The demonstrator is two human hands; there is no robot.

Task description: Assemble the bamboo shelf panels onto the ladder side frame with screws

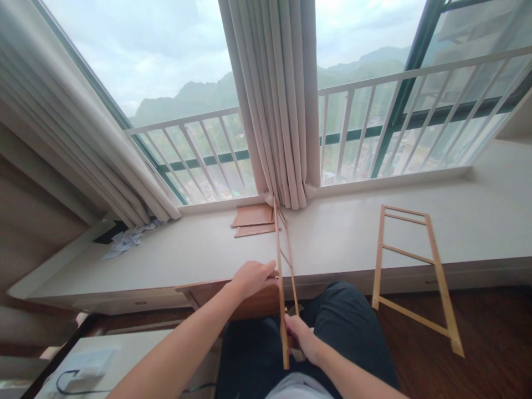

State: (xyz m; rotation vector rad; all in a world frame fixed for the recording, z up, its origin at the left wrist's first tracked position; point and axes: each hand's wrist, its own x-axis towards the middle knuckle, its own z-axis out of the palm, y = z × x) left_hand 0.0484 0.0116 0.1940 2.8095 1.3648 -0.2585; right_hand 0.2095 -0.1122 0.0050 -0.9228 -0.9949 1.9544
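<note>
- head view, and we have a wooden frame [281, 299] standing on edge between the person's hands, its near end over the lap, its far end over the windowsill [344, 221] by the middle curtain [282, 111].
- left hand [255, 277] there, thumb and fingers pinching the frame's side partway along, fingertips partly hidden behind it.
- right hand [305, 339] down low, wrapped around the near end; some fingers out of sight.
- off to the right, a second frame [440, 277] leans on the windowsill's edge, all alone, four crossbars spanning its two long sides: that one looks put together.
- the held one shows crossbars too, so its sides seem joined; whether every joint is tight, can't tell from here.
- and what's left? two thin brown panels [254, 215] lie loose on the windowsill, a larger brown board [253, 303] sits below the left forearm, and the two frames stand apart, nothing linking them: looks partway along, by my judgement.
</note>
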